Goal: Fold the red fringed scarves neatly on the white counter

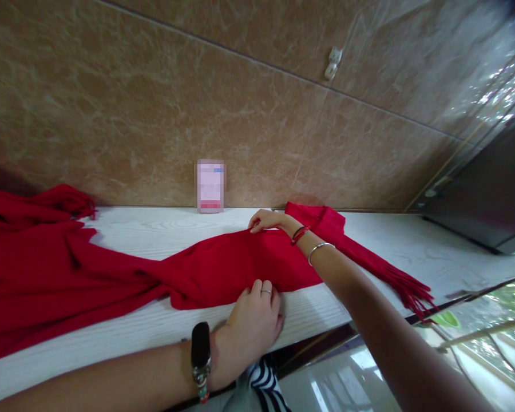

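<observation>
A long red scarf (223,263) lies across a white wood-grain counter, twisted and narrowed left of the middle. My right hand (265,220), with bracelets on the wrist, pinches the scarf's far edge. At the near edge, my left hand (257,312) is closed on the cloth, its fingertips partly hidden; it wears a ring and a dark wristband. To the right of my hands, the scarf's folded end (321,220) runs out to a fringe near the counter's front edge. A wide, crumpled part of red cloth spreads on the left, with more fringe at the back.
A phone (210,186) with a blurred screen leans against the brown marbled wall behind the white counter (141,220). A white hook-like piece (333,63) is fixed to the wall. A dark box-like appliance (484,183) stands at the right end.
</observation>
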`<move>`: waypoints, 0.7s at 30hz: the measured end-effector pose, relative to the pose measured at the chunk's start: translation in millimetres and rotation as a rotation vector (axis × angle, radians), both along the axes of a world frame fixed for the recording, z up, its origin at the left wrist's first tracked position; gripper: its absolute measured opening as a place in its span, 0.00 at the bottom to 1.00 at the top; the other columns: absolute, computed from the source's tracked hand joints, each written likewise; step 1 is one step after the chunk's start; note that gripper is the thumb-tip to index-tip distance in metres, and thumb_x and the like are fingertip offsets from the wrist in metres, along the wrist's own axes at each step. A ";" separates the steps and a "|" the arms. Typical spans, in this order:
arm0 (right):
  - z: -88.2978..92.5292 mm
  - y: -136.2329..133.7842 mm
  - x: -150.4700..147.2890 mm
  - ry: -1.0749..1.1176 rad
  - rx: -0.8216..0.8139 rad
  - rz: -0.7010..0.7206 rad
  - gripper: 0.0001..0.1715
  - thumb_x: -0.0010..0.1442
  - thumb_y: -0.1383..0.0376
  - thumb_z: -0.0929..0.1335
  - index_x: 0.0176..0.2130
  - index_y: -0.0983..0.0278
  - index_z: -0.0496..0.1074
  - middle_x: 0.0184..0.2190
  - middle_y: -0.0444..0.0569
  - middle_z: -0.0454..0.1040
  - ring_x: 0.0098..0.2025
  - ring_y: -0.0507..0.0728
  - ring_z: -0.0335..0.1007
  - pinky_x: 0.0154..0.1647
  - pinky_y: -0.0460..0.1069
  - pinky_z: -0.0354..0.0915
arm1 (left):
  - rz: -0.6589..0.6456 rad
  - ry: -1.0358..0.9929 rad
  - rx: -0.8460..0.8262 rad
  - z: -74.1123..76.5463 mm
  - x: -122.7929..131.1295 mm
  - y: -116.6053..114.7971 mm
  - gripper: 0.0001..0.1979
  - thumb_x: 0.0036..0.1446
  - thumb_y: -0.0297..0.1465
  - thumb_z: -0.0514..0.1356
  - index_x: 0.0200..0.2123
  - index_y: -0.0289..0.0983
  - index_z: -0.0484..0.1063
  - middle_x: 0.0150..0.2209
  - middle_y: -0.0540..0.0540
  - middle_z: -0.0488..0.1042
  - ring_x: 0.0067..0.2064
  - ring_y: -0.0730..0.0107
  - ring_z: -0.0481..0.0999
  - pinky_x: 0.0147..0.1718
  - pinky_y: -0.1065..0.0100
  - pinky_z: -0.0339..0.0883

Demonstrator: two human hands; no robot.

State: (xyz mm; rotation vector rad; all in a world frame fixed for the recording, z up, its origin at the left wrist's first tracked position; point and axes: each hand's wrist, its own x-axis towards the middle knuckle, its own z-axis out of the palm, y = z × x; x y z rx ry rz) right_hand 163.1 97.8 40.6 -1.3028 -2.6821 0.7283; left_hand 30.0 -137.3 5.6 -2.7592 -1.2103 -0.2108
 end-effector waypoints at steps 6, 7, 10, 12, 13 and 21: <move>-3.3 -1.6 -0.3 -0.024 0.072 0.003 0.12 0.48 0.66 0.68 0.34 0.69 0.76 0.23 0.44 0.73 0.24 0.49 0.62 0.26 0.44 0.58 | 0.003 -0.052 -0.048 5.6 -4.5 -1.2 0.20 0.56 0.36 0.51 0.48 0.30 0.66 0.50 0.34 0.65 0.47 0.54 0.65 0.43 0.57 0.66; -3.4 -3.0 0.5 -0.031 0.087 0.013 0.12 0.48 0.66 0.68 0.34 0.69 0.75 0.23 0.44 0.72 0.24 0.49 0.62 0.27 0.44 0.58 | 0.000 -0.066 -0.053 6.0 -5.5 -0.7 0.20 0.56 0.37 0.51 0.48 0.30 0.66 0.50 0.35 0.65 0.49 0.53 0.64 0.45 0.56 0.64; -2.6 -9.2 7.1 -0.045 0.137 0.049 0.12 0.51 0.66 0.67 0.36 0.69 0.75 0.25 0.45 0.73 0.27 0.50 0.63 0.30 0.44 0.59 | -0.021 -0.092 -0.074 4.7 -8.1 2.1 0.21 0.56 0.38 0.51 0.48 0.31 0.65 0.51 0.35 0.64 0.55 0.49 0.59 0.53 0.53 0.55; -2.6 -15.2 14.7 -0.048 0.177 0.060 0.12 0.52 0.67 0.67 0.38 0.68 0.74 0.28 0.46 0.73 0.29 0.51 0.64 0.32 0.45 0.59 | -0.020 -0.093 -0.104 2.0 -9.1 4.1 0.22 0.57 0.39 0.50 0.50 0.31 0.64 0.55 0.34 0.61 0.58 0.46 0.54 0.54 0.50 0.52; -3.2 -18.8 18.8 -0.049 0.200 0.059 0.13 0.53 0.67 0.66 0.39 0.68 0.74 0.28 0.47 0.74 0.30 0.51 0.65 0.33 0.45 0.59 | -0.014 -0.091 -0.121 0.2 -9.4 4.9 0.23 0.57 0.39 0.50 0.51 0.32 0.63 0.57 0.34 0.58 0.59 0.45 0.52 0.54 0.49 0.51; -17.7 -38.6 39.0 -0.032 0.399 -0.014 0.12 0.59 0.68 0.62 0.42 0.68 0.71 0.36 0.52 0.74 0.36 0.53 0.67 0.40 0.48 0.60 | 0.029 -0.081 -0.145 -8.0 -7.5 3.8 0.25 0.58 0.40 0.48 0.55 0.33 0.58 0.60 0.34 0.53 0.62 0.47 0.48 0.54 0.44 0.48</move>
